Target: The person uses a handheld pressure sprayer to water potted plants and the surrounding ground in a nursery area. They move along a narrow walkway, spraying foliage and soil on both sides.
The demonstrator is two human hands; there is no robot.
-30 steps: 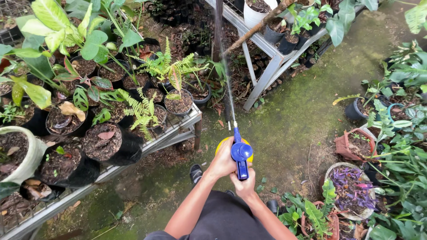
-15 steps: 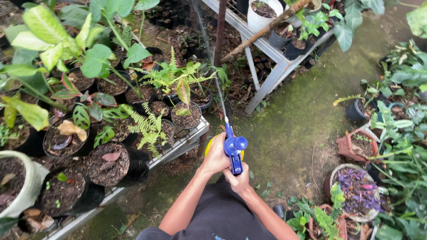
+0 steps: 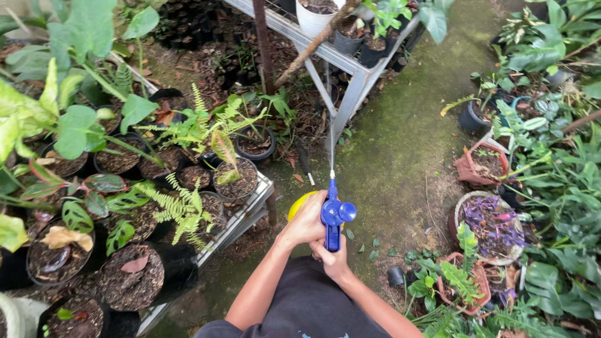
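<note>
Hands meet at the near centre, both on a blue sprayer (image 3: 333, 216) with a round knob on its right side. The left hand (image 3: 305, 222) is curled around the top of a yellow tank (image 3: 298, 203), just left of the blue handle and touching it. The right hand (image 3: 332, 258) grips the handle from below, fingers clenched on its lower end. A thin wand (image 3: 331, 141) runs from the sprayer's tip straight toward the far side, over mossy ground (image 3: 400, 150). Left of the hands, a metal rack (image 3: 247, 216) carries black pots (image 3: 236, 181) of ferns (image 3: 178, 209) and broad-leaved plants. A second rack (image 3: 350, 69) stands far centre with a white pot (image 3: 316, 15). On the right, clay pots (image 3: 479, 166) sit among dense foliage, one holding a purple plant (image 3: 491, 222).
</note>
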